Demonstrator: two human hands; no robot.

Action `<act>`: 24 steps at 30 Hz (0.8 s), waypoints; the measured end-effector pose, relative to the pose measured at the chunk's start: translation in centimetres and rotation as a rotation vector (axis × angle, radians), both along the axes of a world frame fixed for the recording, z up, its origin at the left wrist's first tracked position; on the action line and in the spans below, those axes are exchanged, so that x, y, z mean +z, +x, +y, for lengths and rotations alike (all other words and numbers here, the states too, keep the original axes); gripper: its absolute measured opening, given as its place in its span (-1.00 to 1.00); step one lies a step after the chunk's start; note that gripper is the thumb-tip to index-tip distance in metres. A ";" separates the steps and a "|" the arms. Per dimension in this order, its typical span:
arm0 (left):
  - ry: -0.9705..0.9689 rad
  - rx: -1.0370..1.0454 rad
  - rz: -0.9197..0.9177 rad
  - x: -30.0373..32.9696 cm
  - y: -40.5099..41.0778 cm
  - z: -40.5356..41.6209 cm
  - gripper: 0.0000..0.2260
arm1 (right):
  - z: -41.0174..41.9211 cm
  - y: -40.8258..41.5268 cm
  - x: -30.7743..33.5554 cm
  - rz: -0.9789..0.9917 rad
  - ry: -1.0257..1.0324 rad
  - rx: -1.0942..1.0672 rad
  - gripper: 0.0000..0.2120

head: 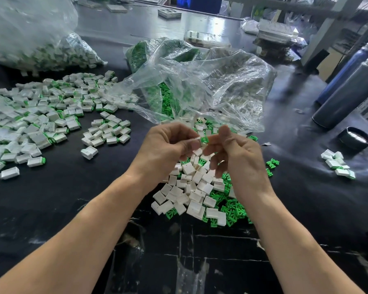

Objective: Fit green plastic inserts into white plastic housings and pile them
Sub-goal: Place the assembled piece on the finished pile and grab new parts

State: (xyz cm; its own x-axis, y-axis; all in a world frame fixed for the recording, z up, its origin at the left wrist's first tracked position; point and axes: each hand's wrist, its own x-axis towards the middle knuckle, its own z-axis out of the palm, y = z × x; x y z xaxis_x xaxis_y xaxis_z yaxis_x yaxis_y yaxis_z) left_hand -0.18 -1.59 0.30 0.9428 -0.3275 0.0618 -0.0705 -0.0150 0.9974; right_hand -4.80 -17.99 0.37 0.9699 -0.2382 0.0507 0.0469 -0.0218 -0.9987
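The work surface was a black, scuffed table (72, 198) in a cluttered workshop, with shelving and further benches behind it. Two bare hands met above the centre of the table. The left hand (164, 143) had its fingers curled round a small white plastic housing (194, 144), which was blurred and largely hidden by the fingers. The right hand (236, 153) pinched one green plastic insert (204, 140) between thumb and forefinger, held against the open end of that housing; how far it was seated could not be told.

Directly below the hands lay one mixed heap of loose white housings (191, 187) and loose green inserts (234, 211), too many to count. Left of the hands spread one large pile of assembled white-and-green units (40, 115), also beyond counting. A small cluster of roughly six assembled units (337, 164) lay apart at the right.

Three clear plastic bags were visible: one crumpled open bag (210, 81) just behind the hands, holding green inserts and white housings; one bag of green inserts (140, 52) behind it; and one large bag of white parts (40, 39) at the far left. Two dark cylindrical bottles (348, 90) stood at the right edge, with one round black cap (356, 140) near them.
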 end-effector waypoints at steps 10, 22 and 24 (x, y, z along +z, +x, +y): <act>-0.059 -0.158 0.000 -0.5 -1.5 -1.8 -0.94 | 2.2 -0.4 0.2 0.144 0.044 -0.065 -0.39; -0.140 -0.077 -0.007 -0.2 -2.5 -2.6 -0.86 | 2.9 -0.4 0.2 0.036 0.037 -0.173 -0.38; -0.148 -0.086 -0.008 -0.3 -2.4 -2.6 -0.86 | 3.0 -0.4 0.0 0.022 0.061 -0.172 -0.37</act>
State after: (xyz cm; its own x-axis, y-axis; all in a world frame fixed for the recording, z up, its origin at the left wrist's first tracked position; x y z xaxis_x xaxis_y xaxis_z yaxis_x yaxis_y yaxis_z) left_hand -2.55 -4.19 0.03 0.9109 -0.3940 0.1229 -0.0733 0.1387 0.9876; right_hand -5.15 -15.00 0.39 0.9152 -0.4028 0.0108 0.0261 0.0325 -0.9991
